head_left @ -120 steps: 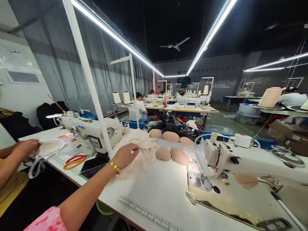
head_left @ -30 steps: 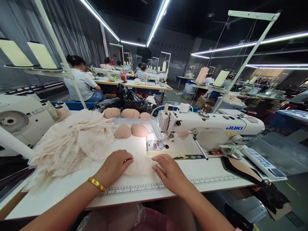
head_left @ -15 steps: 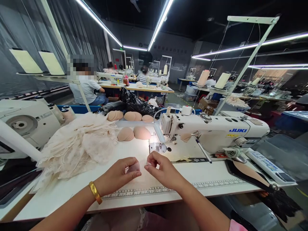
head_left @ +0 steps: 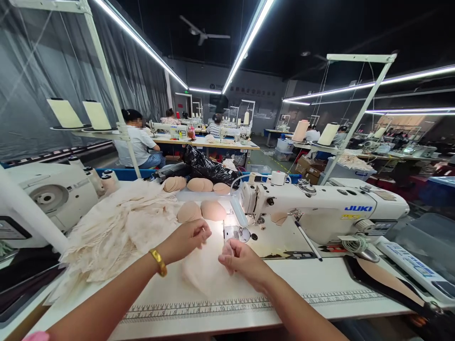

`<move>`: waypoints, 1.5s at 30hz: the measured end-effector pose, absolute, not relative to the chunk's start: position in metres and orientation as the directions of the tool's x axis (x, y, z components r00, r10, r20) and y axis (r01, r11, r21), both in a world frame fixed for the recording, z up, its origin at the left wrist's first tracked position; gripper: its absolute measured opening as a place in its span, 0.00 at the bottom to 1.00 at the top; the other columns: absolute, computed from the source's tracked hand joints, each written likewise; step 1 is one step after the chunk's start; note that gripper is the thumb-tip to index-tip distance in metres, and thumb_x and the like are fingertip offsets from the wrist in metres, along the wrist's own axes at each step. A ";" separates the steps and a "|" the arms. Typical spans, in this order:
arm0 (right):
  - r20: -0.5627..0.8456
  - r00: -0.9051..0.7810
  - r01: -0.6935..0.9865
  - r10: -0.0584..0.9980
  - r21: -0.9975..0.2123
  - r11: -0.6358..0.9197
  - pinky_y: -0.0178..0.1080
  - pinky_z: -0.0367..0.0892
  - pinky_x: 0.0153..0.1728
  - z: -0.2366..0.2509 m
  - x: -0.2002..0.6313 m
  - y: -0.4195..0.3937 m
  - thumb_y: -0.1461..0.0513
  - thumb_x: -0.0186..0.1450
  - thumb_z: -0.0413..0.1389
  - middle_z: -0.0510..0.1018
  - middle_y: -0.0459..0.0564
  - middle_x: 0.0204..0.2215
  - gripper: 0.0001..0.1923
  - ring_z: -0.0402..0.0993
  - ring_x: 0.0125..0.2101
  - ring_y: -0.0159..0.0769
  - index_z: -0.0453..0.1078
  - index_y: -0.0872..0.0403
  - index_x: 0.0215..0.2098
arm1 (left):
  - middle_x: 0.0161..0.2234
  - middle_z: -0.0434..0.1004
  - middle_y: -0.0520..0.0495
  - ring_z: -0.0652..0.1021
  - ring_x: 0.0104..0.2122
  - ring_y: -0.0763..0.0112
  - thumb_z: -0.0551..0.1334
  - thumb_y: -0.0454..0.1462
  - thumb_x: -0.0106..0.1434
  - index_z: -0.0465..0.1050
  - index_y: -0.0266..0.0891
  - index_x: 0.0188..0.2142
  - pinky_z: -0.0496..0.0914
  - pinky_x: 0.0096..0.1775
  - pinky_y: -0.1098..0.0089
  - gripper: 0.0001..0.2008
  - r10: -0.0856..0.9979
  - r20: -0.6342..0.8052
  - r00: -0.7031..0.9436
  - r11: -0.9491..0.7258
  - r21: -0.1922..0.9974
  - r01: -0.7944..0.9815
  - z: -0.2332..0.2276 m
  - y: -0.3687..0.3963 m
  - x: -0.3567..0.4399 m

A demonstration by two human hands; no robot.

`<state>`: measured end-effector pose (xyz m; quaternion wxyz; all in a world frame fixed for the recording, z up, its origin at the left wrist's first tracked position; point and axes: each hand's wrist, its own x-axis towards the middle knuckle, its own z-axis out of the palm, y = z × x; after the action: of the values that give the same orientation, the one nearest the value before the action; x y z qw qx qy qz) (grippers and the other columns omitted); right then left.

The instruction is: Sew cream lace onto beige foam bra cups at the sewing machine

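my left hand (head_left: 190, 235) is raised a little off the table (head_left: 320, 289), fingers pinched narrow on the upper edge of a sheer lace piece (head_left: 204, 274); my right hand (head_left: 237, 258) is curled shut on the same piece's other edge, so the lace hangs between them and drapes down onto the tabletop just in front of the ruler (head_left: 220, 307) printed along the near edge. a gold bangle (head_left: 158, 262) sits on my left wrist. the lace is pale and thin, hard to make out against the white surface, and i cannot tell exactly where its lower edge ends. just beyond my hands is the needle plate (head_left: 237, 233) of the white sewing machine (head_left: 327, 208), lit brightly from above. to the left of my left hand lies a heap of cream lace (head_left: 117, 227), touching the table and spreading toward a second machine (head_left: 46, 196) at the far left. behind my hands, near the machine head, sit two tan cups (head_left: 201, 211), with more cups (head_left: 195, 184) in a row farther back beside a black bag (head_left: 209, 168). across the room a person in a white shirt (head_left: 137, 144) sits at another table.
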<state>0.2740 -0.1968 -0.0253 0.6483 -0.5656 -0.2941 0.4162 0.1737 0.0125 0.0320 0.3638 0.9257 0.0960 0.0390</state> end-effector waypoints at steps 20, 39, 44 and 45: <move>-0.073 0.592 -0.223 0.802 -0.972 0.076 0.34 0.47 0.24 -0.044 0.291 -0.200 0.32 0.57 0.65 0.78 0.45 0.26 0.34 0.77 0.24 0.35 0.68 0.53 0.35 | 0.32 0.76 0.48 0.79 0.34 0.62 0.58 0.47 0.59 0.68 0.43 0.35 0.74 0.35 0.65 0.12 0.583 0.324 0.745 -0.594 0.796 0.118 0.048 0.018 0.201; 0.071 0.407 0.283 0.911 -0.958 -0.052 0.36 0.67 0.29 0.014 0.252 -0.237 0.56 0.72 0.57 0.79 0.44 0.34 0.08 0.78 0.25 0.32 0.75 0.51 0.43 | 0.59 0.75 0.44 0.73 0.60 0.48 0.72 0.47 0.56 0.71 0.47 0.58 0.68 0.60 0.54 0.31 -0.236 0.020 0.972 -0.654 0.736 -0.174 0.055 -0.029 0.161; 0.309 0.546 0.602 0.779 -0.791 -0.108 0.37 0.64 0.30 0.024 0.260 -0.246 0.58 0.74 0.56 0.78 0.44 0.29 0.07 0.73 0.26 0.35 0.74 0.50 0.40 | 0.29 0.67 0.54 0.70 0.30 0.65 0.64 0.48 0.60 0.65 0.43 0.32 0.62 0.30 0.68 0.13 -0.217 -0.208 0.954 -0.624 0.781 0.028 0.043 -0.011 0.164; 0.390 0.560 0.668 0.731 -0.735 -0.120 0.38 0.64 0.31 0.023 0.263 -0.244 0.58 0.74 0.55 0.78 0.45 0.28 0.07 0.74 0.28 0.36 0.74 0.49 0.40 | 0.28 0.65 0.55 0.68 0.28 0.67 0.63 0.47 0.61 0.63 0.43 0.31 0.60 0.29 0.69 0.13 -0.133 -0.151 0.980 -0.656 0.754 0.028 0.041 -0.007 0.164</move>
<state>0.2628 -0.2441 0.0226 0.4705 -0.7475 -0.4677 0.0335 0.1640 -0.0066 0.0412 0.4137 0.9048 -0.0290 -0.0969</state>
